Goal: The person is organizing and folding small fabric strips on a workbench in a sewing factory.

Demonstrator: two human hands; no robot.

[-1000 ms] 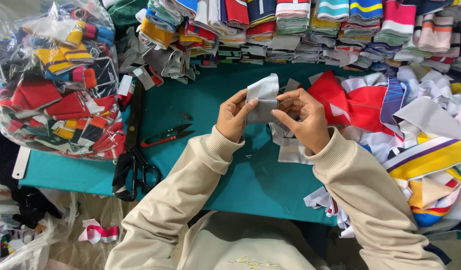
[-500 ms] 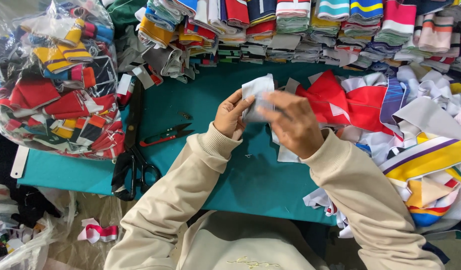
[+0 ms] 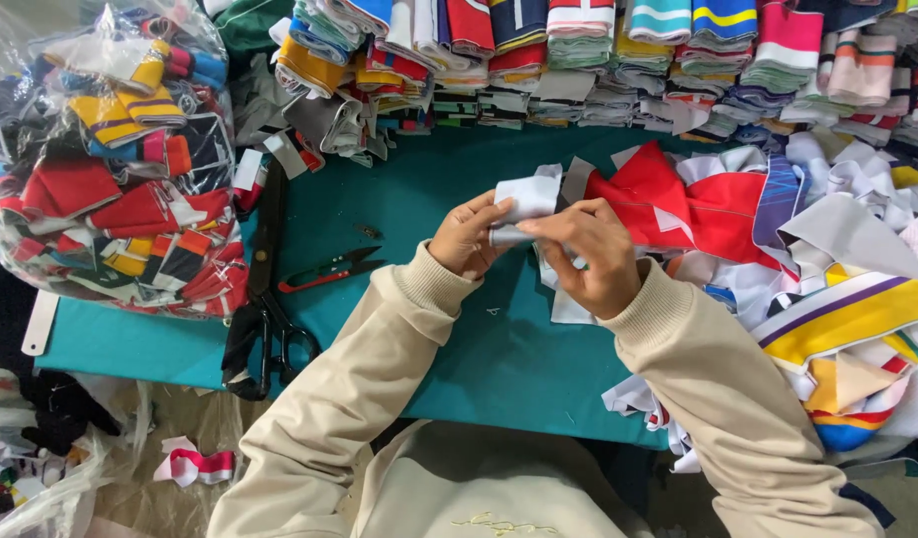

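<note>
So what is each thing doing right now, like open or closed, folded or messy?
left hand: shut on the white fabric piece
right hand: pinching the same piece
white fabric piece: folded, held above the table
red thread snips: lying flat on the teal table
black scissors: closed, lying at the table edge
clear plastic bag: stuffed full
folded collars: stacked in rows
loose fabric pile: messy

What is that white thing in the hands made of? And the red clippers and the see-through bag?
White piece: likely soft knit cloth; it folds and creases.
Red clippers: seemingly red plastic handles, dark metal blades.
See-through bag: thin glossy plastic; shiny wrinkles, contents visible.
</note>
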